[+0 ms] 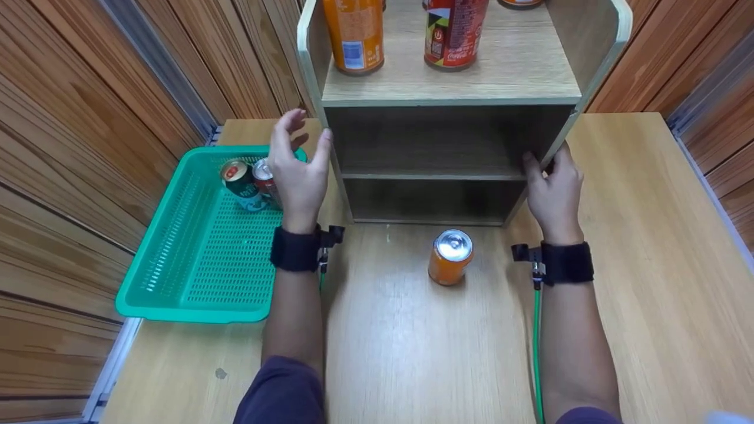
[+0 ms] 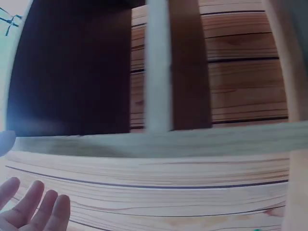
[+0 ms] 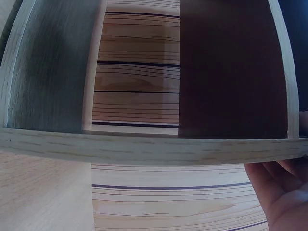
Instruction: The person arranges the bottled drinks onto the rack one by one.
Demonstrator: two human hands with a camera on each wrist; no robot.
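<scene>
Two cans (image 1: pixel 250 181) in one basket (image 1: pixel 194 277); left hand (image 1: pixel 297 171) spread, holding nothing; right hand (image 1: pixel 554 191) grips the shelf (image 1: pixel 450 88).

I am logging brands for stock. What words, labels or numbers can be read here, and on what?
"Coca-Cola": small white script, low on the red can on the shelf unit.
Orange can on the same shelf: a pale label panel, print too small to read.
Cans in the green basket: markings too small to read.
Orange can on the table: no text shows.
Wrist views: none.
</scene>
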